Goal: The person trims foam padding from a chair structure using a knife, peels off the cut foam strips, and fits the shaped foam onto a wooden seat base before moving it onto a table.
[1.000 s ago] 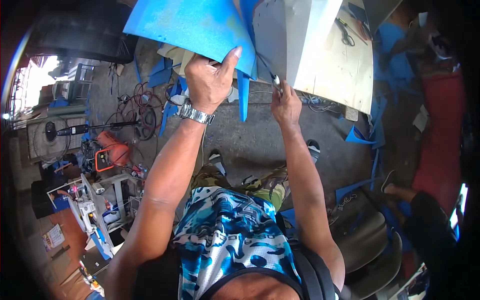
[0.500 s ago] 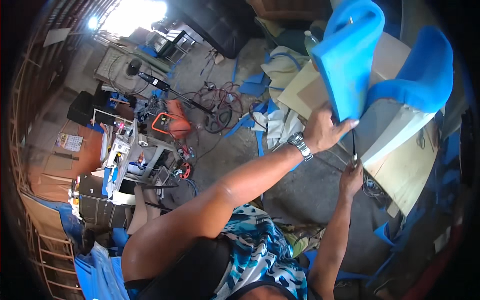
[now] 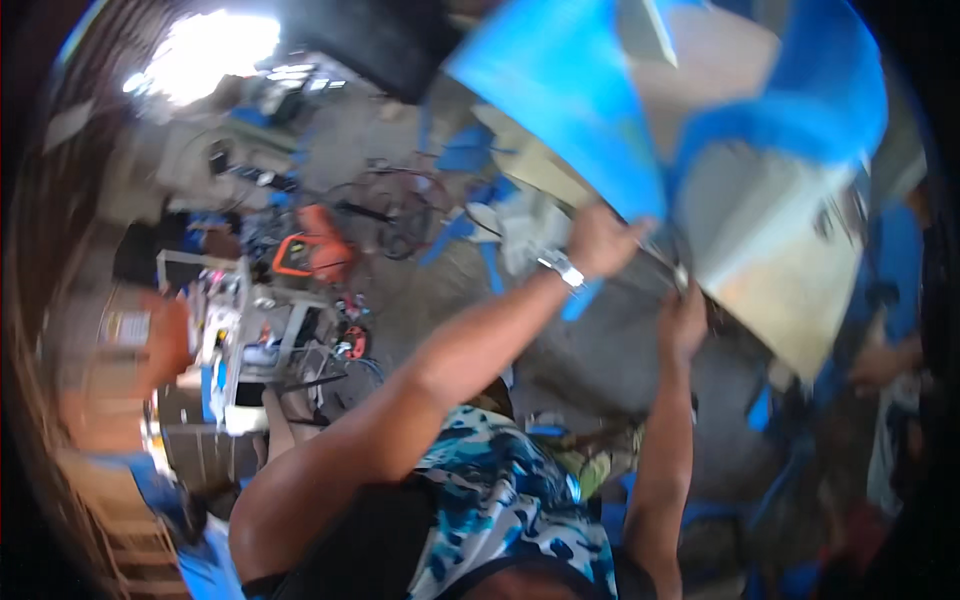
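Observation:
My left hand [image 3: 602, 242], with a metal watch on its wrist, is closed on the lower corner of a blue foam sheet [image 3: 575, 90]. Just below and to the right, my right hand [image 3: 686, 318] grips a slim dark-shafted tool [image 3: 660, 258]; its kind is blurred. The tool's far end is close to the foam corner, but I cannot tell whether they touch. Beyond my hands stands a pale, angular form [image 3: 745, 215] with a curved blue foam piece [image 3: 830, 90] along its top edge.
A light board [image 3: 800, 310] lies beneath the pale form. Another person's hand [image 3: 882, 362] shows at the right. To the left are an orange machine [image 3: 325, 245], tangled hoses [image 3: 395, 205] and a cluttered workbench [image 3: 235, 330]. Pale scraps [image 3: 528, 228] and blue offcuts lie on the floor.
The view has shifted and blurred. The blue foam sheet, folded over before, now spreads out wider to the left. Both hands keep their grip, and another person's hand has appeared at the right.

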Demonstrator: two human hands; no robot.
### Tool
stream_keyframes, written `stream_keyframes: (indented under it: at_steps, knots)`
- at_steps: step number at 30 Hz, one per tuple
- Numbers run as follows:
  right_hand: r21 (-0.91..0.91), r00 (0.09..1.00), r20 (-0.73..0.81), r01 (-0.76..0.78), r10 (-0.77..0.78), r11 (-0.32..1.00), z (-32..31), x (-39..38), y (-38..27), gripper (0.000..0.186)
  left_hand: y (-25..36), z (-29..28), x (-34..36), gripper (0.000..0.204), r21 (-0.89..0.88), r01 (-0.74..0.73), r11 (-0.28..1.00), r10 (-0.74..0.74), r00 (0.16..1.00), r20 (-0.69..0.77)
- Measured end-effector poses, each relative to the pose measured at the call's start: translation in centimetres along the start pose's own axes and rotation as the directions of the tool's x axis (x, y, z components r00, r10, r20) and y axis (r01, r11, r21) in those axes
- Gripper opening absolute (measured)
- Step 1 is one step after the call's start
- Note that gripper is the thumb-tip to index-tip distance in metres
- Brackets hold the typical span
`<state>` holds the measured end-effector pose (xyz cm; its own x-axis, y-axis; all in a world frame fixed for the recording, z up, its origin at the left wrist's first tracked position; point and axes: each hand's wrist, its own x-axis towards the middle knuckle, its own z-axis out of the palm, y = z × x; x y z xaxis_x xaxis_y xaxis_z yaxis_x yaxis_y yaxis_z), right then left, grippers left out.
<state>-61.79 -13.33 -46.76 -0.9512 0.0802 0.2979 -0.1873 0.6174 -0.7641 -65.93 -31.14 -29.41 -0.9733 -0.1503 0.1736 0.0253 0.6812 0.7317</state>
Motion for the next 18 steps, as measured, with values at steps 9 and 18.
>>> stream_keyframes:
  at_steps: [9,18]
  knots:
    - [0.087,0.986,-0.13,0.121,-0.109,0.989,2.8,3.1,-2.0,0.04,-0.4,-0.3,0.5,0.02,-0.019,-0.163,0.986,0.163,0.986,-0.024]
    - [0.003,0.989,0.082,-0.122,0.122,0.993,3.3,0.9,0.9,0.036,-1.1,-0.1,0.6,0.023,-0.028,-0.209,0.978,0.207,0.976,-0.072]
